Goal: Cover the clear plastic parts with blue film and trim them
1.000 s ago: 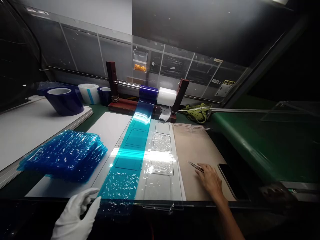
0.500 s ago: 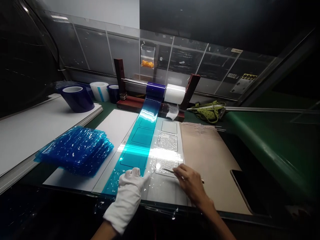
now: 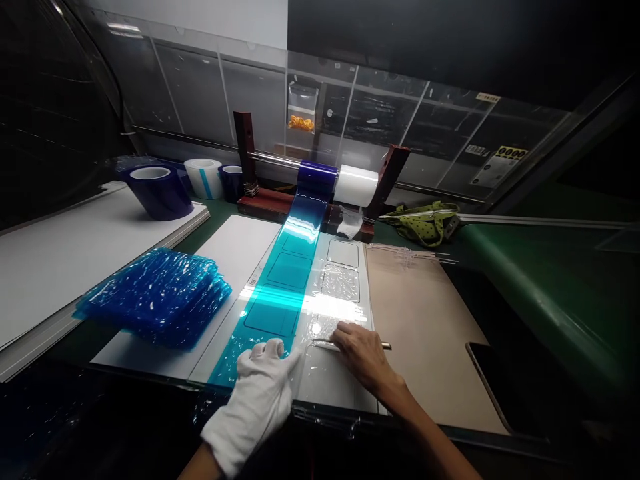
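My left hand, in a white glove, presses on the lower end of a glossy blue film strip, its thumb stretched out to the right over clear film. The strip runs down from a dark blue roll across a white sheet with printed rounded outlines. My bare right hand grips a slim metal knife-like tool, whose tip points left toward my left thumb. Beneath that tip lies crinkled clear film over the outlines; whether the tip touches it I cannot tell.
At left lies a stack of cut blue film pieces. Behind it stand loose rolls, including a large dark blue roll. A white roll shares the rack's rod. A phone lies beside brown board; a green pouch sits behind.
My right hand has moved left and slightly up with the tool, bringing its tip closer to my left thumb. My left hand stays on the film. The whole view has shifted slightly.
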{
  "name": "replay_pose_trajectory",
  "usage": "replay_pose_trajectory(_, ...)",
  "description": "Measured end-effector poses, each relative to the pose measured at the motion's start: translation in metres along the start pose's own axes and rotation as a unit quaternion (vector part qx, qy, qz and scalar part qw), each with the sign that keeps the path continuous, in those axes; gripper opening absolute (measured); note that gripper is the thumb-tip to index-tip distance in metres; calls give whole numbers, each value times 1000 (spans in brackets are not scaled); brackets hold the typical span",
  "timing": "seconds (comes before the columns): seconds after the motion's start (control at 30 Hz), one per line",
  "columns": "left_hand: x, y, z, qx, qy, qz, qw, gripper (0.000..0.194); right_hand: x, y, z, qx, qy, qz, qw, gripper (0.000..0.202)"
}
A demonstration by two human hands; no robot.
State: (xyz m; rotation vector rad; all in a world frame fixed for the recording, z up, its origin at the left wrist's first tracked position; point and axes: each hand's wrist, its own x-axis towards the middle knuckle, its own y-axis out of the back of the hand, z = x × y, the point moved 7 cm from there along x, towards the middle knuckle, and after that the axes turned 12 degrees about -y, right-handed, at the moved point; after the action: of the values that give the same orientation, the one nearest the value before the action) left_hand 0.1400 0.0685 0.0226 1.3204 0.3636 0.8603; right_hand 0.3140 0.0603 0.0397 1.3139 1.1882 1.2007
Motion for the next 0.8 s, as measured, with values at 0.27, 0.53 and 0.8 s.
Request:
replay_pose_trajectory(0.27, -34, -11, 23, 67, -124, 94, 986, 80, -47, 16, 67, -40, -67, -8, 997, 25)
replay_pose_trajectory(0.53, -44, 13, 36, 219, -169, 164, 947, 51, -99, 31, 116, 16, -177, 26, 984, 20)
replay_pose_trajectory(0.8, 33, 45, 25, 14, -137, 100, 985, 16, -119, 21, 122, 157, -224, 35, 961, 24)
